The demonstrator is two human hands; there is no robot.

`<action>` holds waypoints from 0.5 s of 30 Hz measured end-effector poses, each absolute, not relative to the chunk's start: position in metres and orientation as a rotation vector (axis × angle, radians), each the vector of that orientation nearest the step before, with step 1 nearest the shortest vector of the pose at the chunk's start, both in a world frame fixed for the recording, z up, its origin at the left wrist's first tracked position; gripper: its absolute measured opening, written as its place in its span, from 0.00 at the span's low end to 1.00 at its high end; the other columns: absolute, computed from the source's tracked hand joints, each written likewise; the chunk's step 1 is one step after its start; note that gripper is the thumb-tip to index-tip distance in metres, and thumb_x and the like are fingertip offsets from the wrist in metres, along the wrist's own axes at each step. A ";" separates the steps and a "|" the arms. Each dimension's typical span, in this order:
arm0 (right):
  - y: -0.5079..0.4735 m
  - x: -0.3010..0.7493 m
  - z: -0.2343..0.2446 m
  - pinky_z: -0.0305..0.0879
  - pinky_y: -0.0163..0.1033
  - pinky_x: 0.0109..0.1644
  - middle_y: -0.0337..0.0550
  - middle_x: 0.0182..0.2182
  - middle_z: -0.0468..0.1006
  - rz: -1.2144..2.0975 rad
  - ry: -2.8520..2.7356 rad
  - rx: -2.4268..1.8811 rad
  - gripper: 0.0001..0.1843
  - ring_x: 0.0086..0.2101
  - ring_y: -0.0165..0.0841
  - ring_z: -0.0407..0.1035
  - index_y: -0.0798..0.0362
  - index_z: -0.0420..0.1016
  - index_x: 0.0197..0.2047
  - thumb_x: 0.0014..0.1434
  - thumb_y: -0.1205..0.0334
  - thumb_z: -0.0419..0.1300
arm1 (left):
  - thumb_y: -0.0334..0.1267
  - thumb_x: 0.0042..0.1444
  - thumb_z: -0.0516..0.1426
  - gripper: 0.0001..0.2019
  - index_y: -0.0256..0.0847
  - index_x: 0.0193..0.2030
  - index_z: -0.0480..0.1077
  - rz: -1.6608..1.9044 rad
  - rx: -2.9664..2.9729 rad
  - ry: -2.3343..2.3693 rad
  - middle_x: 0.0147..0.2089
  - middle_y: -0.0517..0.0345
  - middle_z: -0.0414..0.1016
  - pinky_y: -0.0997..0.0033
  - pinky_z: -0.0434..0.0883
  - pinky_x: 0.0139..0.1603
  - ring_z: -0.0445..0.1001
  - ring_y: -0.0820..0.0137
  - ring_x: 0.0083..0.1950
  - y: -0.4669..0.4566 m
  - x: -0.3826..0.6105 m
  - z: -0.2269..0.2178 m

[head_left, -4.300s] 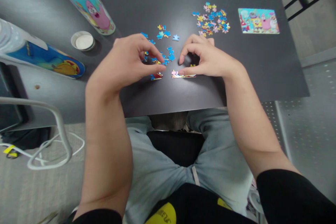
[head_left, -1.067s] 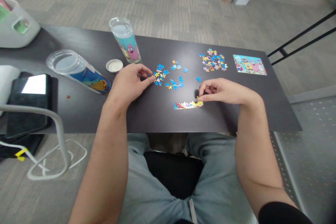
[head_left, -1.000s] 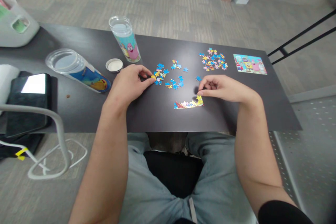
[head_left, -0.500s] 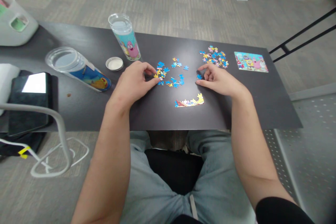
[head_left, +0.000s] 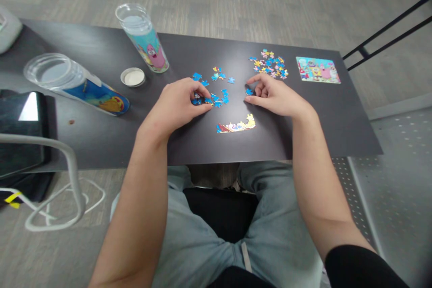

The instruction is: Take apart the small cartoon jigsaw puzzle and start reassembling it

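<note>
My left hand [head_left: 177, 104] rests on the black table [head_left: 202, 144], with thumb and fingers pinched around a blue puzzle piece in a small scatter of blue pieces [head_left: 216, 92]. My right hand [head_left: 274, 97] lies to the right, its thumb and forefinger closed on a single blue piece [head_left: 249, 92]. Between and just in front of both hands lies a joined strip of puzzle pieces [head_left: 236, 125], touched by neither hand. A pile of mixed loose pieces [head_left: 270, 62] sits beyond my right hand.
A small finished picture card [head_left: 317, 69] lies at the back right. A clear tube [head_left: 143, 38] stands at the back, another tube [head_left: 72, 83] lies on its side at left, with a round lid [head_left: 133, 77] between. A dark device [head_left: 20, 130] and chair arm [head_left: 40, 141] are at left.
My right hand has left the joined strip and moved away from me to a single blue piece. My left hand stays at the blue scatter. The view has tilted down slightly.
</note>
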State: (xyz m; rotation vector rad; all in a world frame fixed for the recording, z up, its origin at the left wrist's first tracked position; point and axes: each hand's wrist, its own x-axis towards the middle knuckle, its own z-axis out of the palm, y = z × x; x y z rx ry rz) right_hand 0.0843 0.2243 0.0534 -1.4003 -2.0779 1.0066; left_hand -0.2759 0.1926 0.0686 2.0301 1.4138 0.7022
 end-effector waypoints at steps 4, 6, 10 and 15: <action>0.219 0.078 0.059 0.65 0.49 0.43 0.36 0.37 0.77 1.036 -2.042 -1.337 0.30 0.34 0.40 0.67 0.42 0.78 0.63 0.69 0.39 0.82 | 0.51 0.68 0.73 0.08 0.51 0.46 0.88 0.713 1.955 1.314 0.46 0.58 0.92 0.51 0.80 0.60 0.82 0.59 0.47 0.190 -0.271 0.077; 0.214 0.069 0.065 0.66 0.49 0.44 0.39 0.41 0.80 1.038 -2.020 -1.272 0.29 0.35 0.40 0.68 0.41 0.82 0.62 0.70 0.35 0.83 | 0.55 0.71 0.72 0.12 0.51 0.48 0.88 0.737 1.927 1.253 0.46 0.57 0.92 0.52 0.81 0.59 0.83 0.58 0.46 0.189 -0.266 0.080; 0.203 0.048 0.073 0.66 0.48 0.44 0.44 0.50 0.85 1.157 -2.028 -1.142 0.34 0.39 0.40 0.69 0.41 0.86 0.60 0.71 0.23 0.81 | 0.63 0.71 0.74 0.19 0.51 0.50 0.88 0.751 1.907 1.159 0.46 0.57 0.92 0.53 0.82 0.56 0.84 0.59 0.48 0.188 -0.248 0.084; 0.198 0.044 0.074 0.66 0.46 0.43 0.43 0.50 0.86 1.185 -2.040 -1.094 0.31 0.38 0.38 0.66 0.42 0.86 0.60 0.72 0.27 0.81 | 0.66 0.69 0.76 0.23 0.49 0.50 0.85 0.785 1.884 1.168 0.45 0.57 0.89 0.54 0.82 0.55 0.84 0.59 0.49 0.188 -0.230 0.087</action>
